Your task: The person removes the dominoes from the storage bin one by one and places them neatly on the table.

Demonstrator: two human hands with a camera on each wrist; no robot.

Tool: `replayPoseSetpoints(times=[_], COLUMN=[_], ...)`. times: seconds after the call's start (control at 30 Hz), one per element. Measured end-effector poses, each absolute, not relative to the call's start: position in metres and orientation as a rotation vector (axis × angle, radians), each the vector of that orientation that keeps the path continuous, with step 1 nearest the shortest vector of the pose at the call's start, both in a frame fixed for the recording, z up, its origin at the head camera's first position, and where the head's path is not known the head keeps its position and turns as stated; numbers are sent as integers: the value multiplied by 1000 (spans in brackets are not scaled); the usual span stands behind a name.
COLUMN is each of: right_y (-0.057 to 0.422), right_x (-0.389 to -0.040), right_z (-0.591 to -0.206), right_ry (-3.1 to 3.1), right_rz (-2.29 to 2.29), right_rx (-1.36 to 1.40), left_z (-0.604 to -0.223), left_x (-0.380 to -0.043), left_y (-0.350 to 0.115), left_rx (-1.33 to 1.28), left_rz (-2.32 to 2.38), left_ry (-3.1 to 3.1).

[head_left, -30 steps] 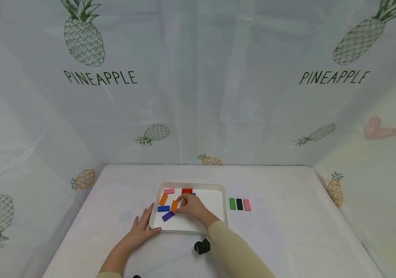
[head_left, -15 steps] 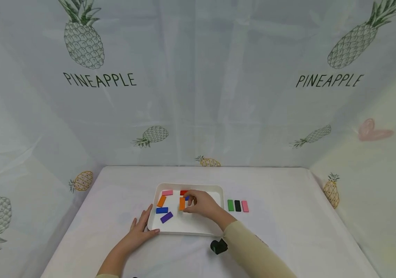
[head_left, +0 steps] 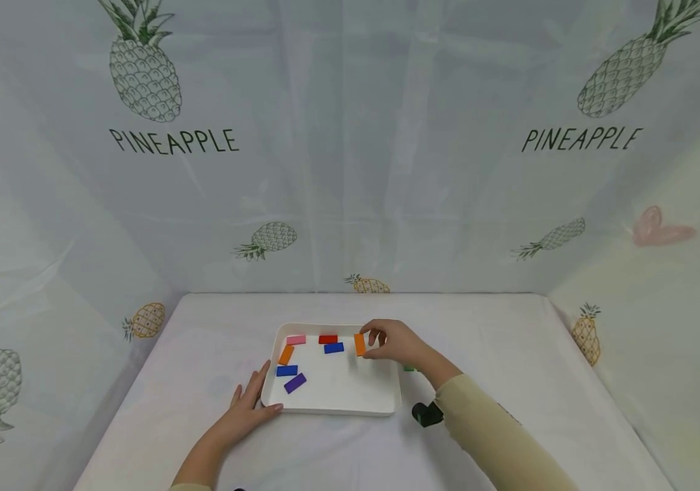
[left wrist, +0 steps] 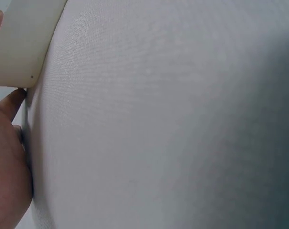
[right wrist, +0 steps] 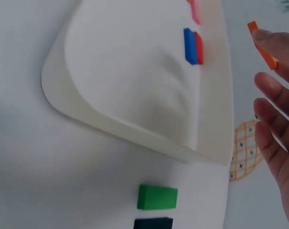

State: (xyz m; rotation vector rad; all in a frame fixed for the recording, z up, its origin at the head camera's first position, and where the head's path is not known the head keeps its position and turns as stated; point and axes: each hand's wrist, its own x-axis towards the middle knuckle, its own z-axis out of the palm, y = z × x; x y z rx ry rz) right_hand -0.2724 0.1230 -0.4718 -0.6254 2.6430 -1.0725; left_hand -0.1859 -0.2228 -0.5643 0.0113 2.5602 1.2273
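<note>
My right hand point(head_left: 398, 342) pinches an orange block point(head_left: 359, 344) between thumb and fingers, raised over the right part of a white tray point(head_left: 338, 399). In the right wrist view the orange block point(right wrist: 262, 46) is held at the fingertips, clear of the tray. My left hand point(head_left: 244, 408) rests on the table with spread fingers, touching the tray's left side and near corner. Inside the tray lie a pink block point(head_left: 296, 340), another orange block point(head_left: 286, 354), a red block point(head_left: 328, 339), two blue blocks point(head_left: 334, 348) and a purple block point(head_left: 295, 383).
Right of the tray, a green block point(right wrist: 157, 197) and a black block point(right wrist: 154, 223) lie on the white-covered table point(head_left: 509, 409). In the head view the right arm hides most of them. A pineapple-print curtain point(head_left: 325, 170) stands behind the table.
My right hand has lifted the orange block from beside the purple one and carried it rightward across the tray, uncovering the red and a blue block. The left hand keeps its place.
</note>
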Motion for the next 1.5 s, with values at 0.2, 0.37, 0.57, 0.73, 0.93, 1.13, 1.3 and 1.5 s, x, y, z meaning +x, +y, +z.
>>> replayPoseSetpoints(times=[0.2, 0.37, 0.57, 0.73, 0.93, 1.13, 1.3, 1.5], right_y=[148, 167, 186, 201, 221, 238, 251, 265], right_x=[-272, -270, -266, -262, -258, -256, -255, -250], right_z=[-469, -475, -485, -491, -497, -505, -514, -520], right_ry=[2676, 2692, 2666, 2675, 2680, 2680, 2718, 2759], right_rz=[-1158, -1209, -1227, -1221, -1233, -1252, -1222, -1159], right_rx=[-588, -568, -555, -484, -406, -345, -347, -287], left_z=[-564, -563, -562, -562, -562, -561, -564, -566], left_x=[-187, -187, -185, -184, -183, -183, -184, -186], left_y=[-223, -223, -224, -223, -221, -222, -223, -223], left_rx=[9, 5, 11, 14, 6, 8, -1, -1], left_rz=[1243, 1245, 1260, 1260, 1246, 1241, 1238, 1241], left_ry=[2555, 2559, 2551, 2553, 2558, 2565, 2566, 2576])
